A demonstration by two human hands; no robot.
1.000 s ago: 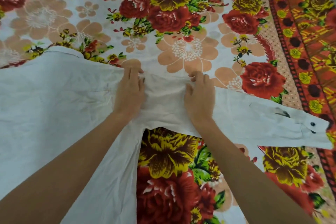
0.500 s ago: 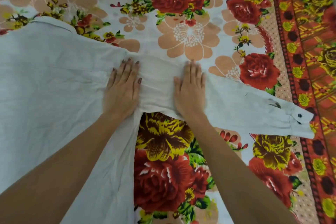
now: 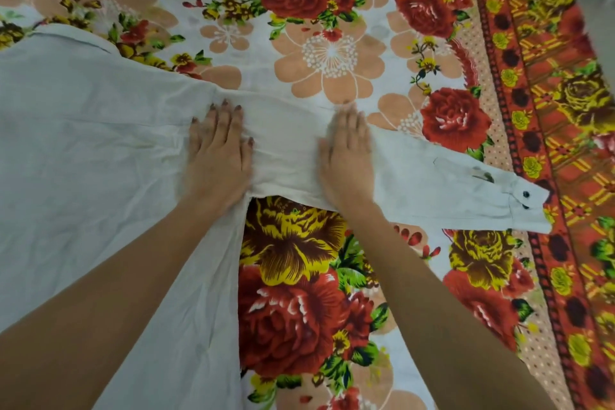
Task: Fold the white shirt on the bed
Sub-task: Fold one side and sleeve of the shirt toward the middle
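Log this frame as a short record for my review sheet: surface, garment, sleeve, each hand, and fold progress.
surface: floral bedsheet
garment: white shirt, spread flat, body to the left, collar at upper left
sleeve: sleeve stretched out to the right; cuff shows two dark buttons
left hand: left hand flat, palm down, pressing the shirt beside the armpit
right hand: right hand flat, palm down, on the upper sleeve
fold progress: no fold visible yet
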